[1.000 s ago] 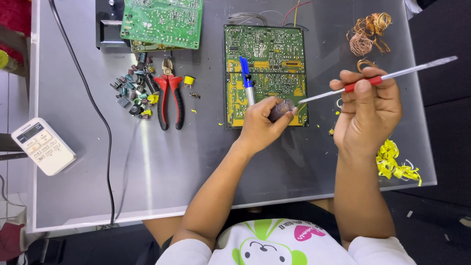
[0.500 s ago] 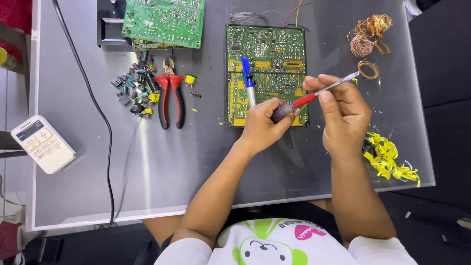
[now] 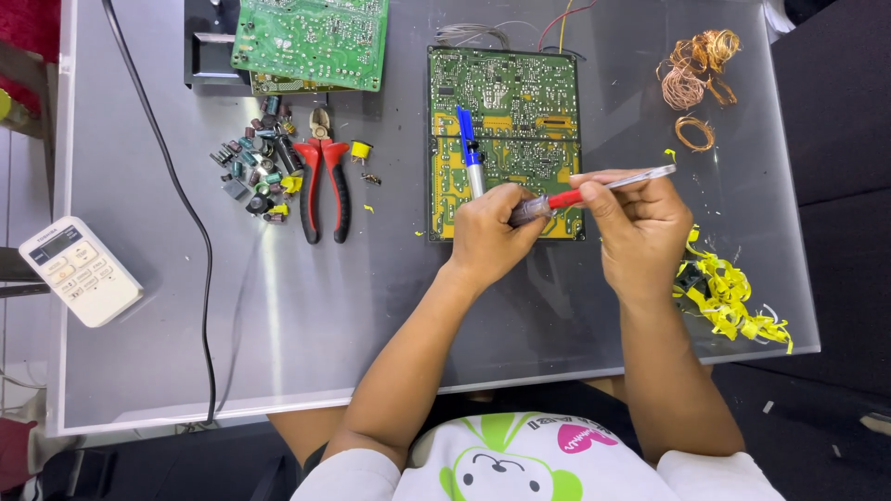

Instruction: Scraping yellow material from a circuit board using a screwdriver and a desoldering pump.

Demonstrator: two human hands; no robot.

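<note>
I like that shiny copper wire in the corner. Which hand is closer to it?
Right. The right hand sits just below the copper wire, holding a screwdriver. The left hand is farther away, over the circuit board.

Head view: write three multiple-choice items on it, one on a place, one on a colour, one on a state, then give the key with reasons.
1. Where do the pliers lie?
A. left of the board under the hands
B. on the remote
C. among the yellow scraps

2. What colour are the pliers' handles?
A. blue
B. red
C. green

3. How is the slim tool held?
A. lying loose on the table
C. gripped by both hands
B. resting on the copper wire

Key: 1 A, they sit on the table between the heap of small parts and the near board. 2 B, both handles show red with black. 3 C, the left hand pinches its dark end and the right hand grips the red and clear shaft over the board.
</note>
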